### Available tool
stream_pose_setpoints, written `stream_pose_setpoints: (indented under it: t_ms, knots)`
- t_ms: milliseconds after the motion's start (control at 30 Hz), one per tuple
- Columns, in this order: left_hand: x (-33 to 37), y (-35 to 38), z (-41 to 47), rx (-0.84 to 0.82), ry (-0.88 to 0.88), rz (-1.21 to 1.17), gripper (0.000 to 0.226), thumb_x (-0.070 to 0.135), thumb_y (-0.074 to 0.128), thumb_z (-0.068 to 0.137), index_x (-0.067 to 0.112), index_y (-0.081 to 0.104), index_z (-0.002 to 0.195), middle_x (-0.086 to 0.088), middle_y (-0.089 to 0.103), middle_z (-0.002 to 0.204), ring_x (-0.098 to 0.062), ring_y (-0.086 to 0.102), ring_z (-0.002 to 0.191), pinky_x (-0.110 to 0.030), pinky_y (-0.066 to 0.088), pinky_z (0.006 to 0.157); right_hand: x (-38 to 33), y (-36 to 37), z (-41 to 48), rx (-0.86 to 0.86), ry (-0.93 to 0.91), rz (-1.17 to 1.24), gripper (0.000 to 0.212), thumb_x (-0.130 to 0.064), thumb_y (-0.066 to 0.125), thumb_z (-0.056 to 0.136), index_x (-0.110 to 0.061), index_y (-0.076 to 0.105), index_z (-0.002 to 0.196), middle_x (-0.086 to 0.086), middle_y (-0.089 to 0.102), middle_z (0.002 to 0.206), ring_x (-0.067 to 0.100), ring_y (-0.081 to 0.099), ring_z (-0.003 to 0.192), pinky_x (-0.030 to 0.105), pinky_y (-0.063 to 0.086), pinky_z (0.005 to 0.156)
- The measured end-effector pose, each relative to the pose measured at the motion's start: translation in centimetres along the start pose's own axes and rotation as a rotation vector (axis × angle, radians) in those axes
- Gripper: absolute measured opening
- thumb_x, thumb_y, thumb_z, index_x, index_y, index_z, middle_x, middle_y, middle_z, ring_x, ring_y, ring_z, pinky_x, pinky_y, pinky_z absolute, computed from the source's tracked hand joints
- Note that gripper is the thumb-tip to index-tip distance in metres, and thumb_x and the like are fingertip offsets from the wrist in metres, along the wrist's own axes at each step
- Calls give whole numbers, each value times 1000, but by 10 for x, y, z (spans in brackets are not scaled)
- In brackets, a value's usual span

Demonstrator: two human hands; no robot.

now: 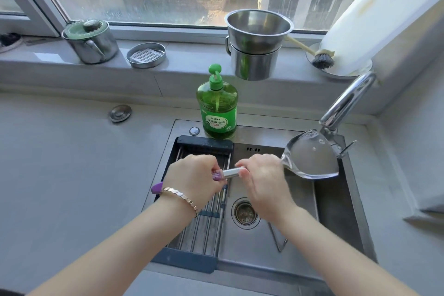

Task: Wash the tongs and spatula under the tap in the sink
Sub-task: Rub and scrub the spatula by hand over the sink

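left hand (192,176) curled round purple handle end of steel spatula (310,157), right hand (260,175) gripping its shaft, blade under chrome tap (346,101), steel sink (336,211), grey counter (72,163), window behind

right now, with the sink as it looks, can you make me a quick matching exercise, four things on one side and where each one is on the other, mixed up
Things:
1. spatula
2. soap bottle
3. brush
4. tongs

Places:
A. up on the windowsill
B. lying in the bottom of the sink
C. held with its blade under the tap
D. standing on the sink's back rim

Pairs: 1-C, 2-D, 3-A, 4-B
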State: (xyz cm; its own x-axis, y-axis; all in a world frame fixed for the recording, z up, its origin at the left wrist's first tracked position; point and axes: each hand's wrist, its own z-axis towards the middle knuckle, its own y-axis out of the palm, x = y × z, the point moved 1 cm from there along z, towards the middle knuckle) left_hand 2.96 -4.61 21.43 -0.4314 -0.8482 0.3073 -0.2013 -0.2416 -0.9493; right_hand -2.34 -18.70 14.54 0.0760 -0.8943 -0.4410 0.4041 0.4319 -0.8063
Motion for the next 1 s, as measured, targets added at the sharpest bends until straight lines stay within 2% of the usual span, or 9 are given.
stream_pose_setpoints:
  t_ms: [133, 233, 433, 567, 667, 733, 800, 867, 1000]
  knots:
    - [9, 2, -3, -45, -27, -146, 17, 41, 67, 75, 27, 60, 70, 11, 48, 63, -13, 51, 71, -25, 44, 63, -12, 1, -2, 229, -150, -77, 55, -27, 20, 101, -14, 64, 69, 0, 56, 62, 19, 43, 64, 32, 34, 70]
    - [3, 1, -4, -71, -68, -141, 15, 38, 71, 73, 24, 66, 75, 12, 48, 61, -14, 54, 69, -27, 51, 66, 26, -8, 0, 271, 9, -58, 45, -21, 31, 96, -11, 61, 65, 2, 55, 59, 18, 40, 64, 36, 34, 66]
    - [10, 4, -7, -106, -100, -233, 24, 37, 73, 70, 25, 56, 59, 10, 51, 56, -12, 52, 61, -24, 47, 58, -8, 4, -14, 187, -100, -12, 50, -27, 23, 99, -15, 64, 75, -2, 59, 70, 19, 47, 73, 31, 30, 79]
    - [6, 3, -8, -106, -139, -235, 22, 35, 75, 70, 28, 56, 60, 11, 52, 59, -13, 55, 63, -30, 56, 65, 18, -5, -8, 279, 202, 37, 38, -19, 33, 92, -12, 65, 71, 3, 62, 69, 29, 57, 70, 31, 30, 79]
    - [9, 5, -8, -115, -146, -275, 26, 36, 74, 68, 26, 55, 54, 9, 55, 56, -15, 57, 61, -32, 56, 65, -15, 7, -18, 179, -42, 30, 39, -23, 31, 97, -14, 64, 79, 0, 63, 75, 20, 51, 79, 32, 32, 90]
    - [8, 5, -8, -119, -158, -275, 27, 36, 75, 68, 26, 54, 53, 8, 54, 55, -15, 55, 59, -32, 55, 64, -6, 2, -15, 84, -93, 5, 41, -24, 29, 98, -13, 65, 80, 1, 63, 75, 22, 53, 77, 31, 34, 84]
    - [4, 3, -9, -113, -176, -262, 25, 34, 77, 68, 27, 56, 55, 10, 53, 57, -13, 53, 59, -32, 56, 65, 17, -8, -7, 132, 88, 13, 39, -21, 33, 93, -11, 67, 77, 4, 65, 72, 29, 60, 73, 32, 34, 77]
    - [3, 1, -10, -101, -176, -249, 24, 34, 77, 68, 28, 57, 59, 11, 52, 59, -10, 51, 59, -29, 54, 64, 14, -10, -10, 163, 194, 34, 39, -22, 33, 94, -8, 68, 86, 5, 68, 82, 30, 61, 83, 32, 34, 87]
    - [4, 3, -10, -85, -178, -304, 22, 35, 78, 66, 22, 62, 58, 6, 56, 56, -12, 52, 56, -29, 50, 60, -14, -2, -28, -101, -145, -19, 53, -40, 17, 101, -7, 45, 131, 11, 57, 131, 21, 37, 131, 33, 13, 115]
